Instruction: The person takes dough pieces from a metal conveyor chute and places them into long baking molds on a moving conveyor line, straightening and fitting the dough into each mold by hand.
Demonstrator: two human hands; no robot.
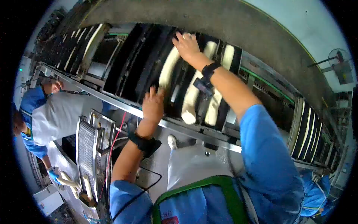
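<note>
A long pale dough roll (169, 69) lies slightly curved along a groove of the black tray (128, 63). My right hand (187, 45) is closed over its far end, the fingers curled around the dough and partly hiding it. At the near end, the fingers of my left hand (153, 105) grip the tip of the same roll. To the right lie a second dough roll (191, 100) and a third dough roll (212, 110), each in its own groove. My right forearm and a dark wrist strap with a small device (203, 87) cover their middles.
The metal conveyor rail (179, 128) runs between me and the tray. More loaded trays sit to the left (80, 48) and right (307, 130). A co-worker (48, 115) stands at left beside dough pieces (71, 183); another person (315, 192) is at lower right.
</note>
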